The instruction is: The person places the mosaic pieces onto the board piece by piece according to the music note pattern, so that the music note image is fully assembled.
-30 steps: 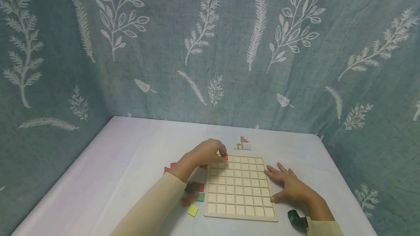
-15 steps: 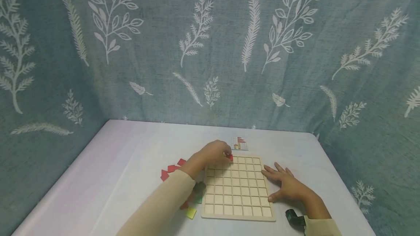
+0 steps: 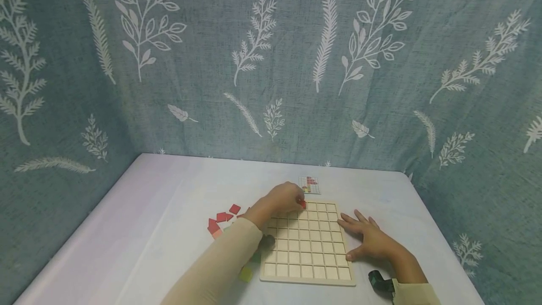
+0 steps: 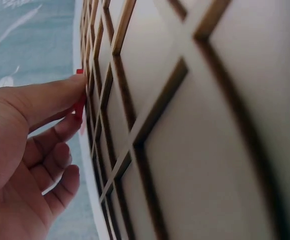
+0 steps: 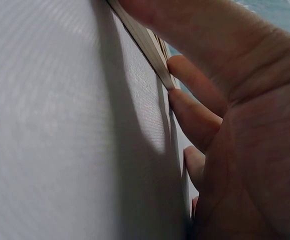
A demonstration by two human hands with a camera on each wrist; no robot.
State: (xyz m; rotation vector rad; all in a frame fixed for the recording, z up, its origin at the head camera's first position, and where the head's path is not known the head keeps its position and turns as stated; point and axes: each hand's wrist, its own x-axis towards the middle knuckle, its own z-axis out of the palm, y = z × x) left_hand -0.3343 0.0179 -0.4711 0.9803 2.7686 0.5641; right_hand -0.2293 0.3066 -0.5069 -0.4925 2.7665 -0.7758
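A pale wooden grid board (image 3: 306,258) with square recesses lies on the white table. At its far edge my left hand (image 3: 284,198) pinches a small red tile (image 3: 302,204) between thumb and fingers, over the top row. In the left wrist view the red tile (image 4: 79,102) is held on edge against the board (image 4: 195,150), partly hidden by the thumb. My right hand (image 3: 370,238) rests at the board's right side with spread fingers. The right wrist view shows its fingertips (image 5: 177,100) touching the board's edge (image 5: 145,42).
Several red tiles (image 3: 213,225) lie left of the board, with a yellow tile (image 3: 245,274) nearer, partly behind the left sleeve. A picture card (image 3: 309,185) with a coloured grid pattern lies beyond the board. A patterned curtain (image 3: 271,60) surrounds the table.
My left hand has moved a little to the right along the board's top row with the red tile in its fingers. The right hand stays at the board's edge. The head view has shifted slightly.
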